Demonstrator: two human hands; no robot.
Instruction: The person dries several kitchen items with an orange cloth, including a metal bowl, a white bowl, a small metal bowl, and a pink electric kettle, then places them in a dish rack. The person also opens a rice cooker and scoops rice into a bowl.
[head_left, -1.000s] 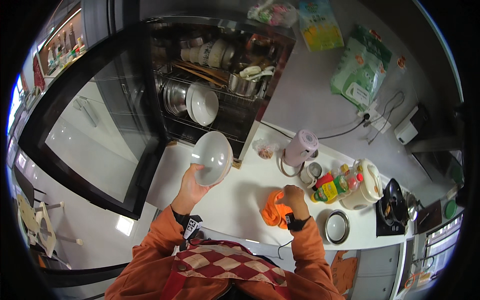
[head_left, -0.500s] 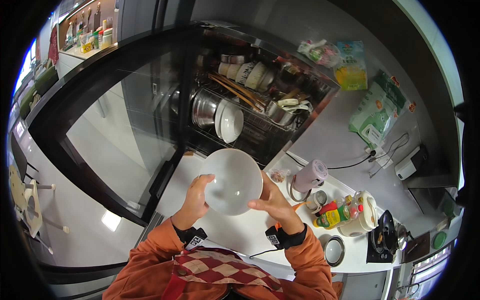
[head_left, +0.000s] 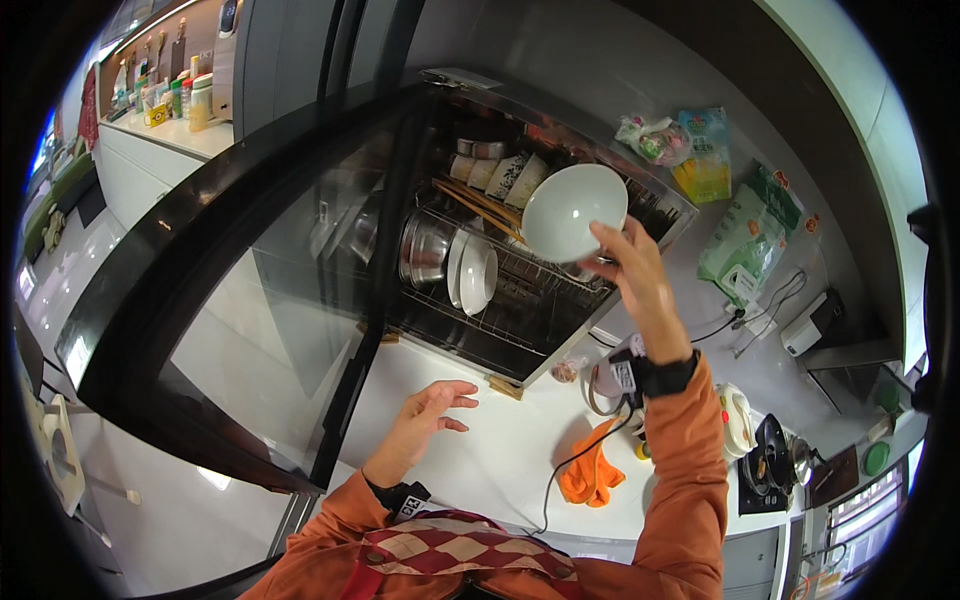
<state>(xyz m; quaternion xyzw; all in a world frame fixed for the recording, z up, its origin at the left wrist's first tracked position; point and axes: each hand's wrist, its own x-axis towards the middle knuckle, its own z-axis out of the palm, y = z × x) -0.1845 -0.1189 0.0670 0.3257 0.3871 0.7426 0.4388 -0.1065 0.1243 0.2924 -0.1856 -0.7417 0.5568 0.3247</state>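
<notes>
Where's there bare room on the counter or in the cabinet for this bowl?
The white counter is bare between the left hand and the crumpled orange item. In the cabinet, the lower rack looks free right of the white dishes. Stacked bowls and wooden sticks crowd higher up.

No legible print, even on green bag (head_left: pixel 752 232)

Right arm (head_left: pixel 688 460) extended well forward, forearm angled slightly left above the wrist. Right hand (head_left: pixel 640 272) high, closed in a grip, digits pointing up-left. Left forearm (head_left: pixel 345 520) shorter in view, slanting up and right from the lower edge. Left hand (head_left: pixel 428 420) lower, loosely open; fingers slightly bent, spread, pointing right. Hands well apart. Dark band on each wrist.
</notes>
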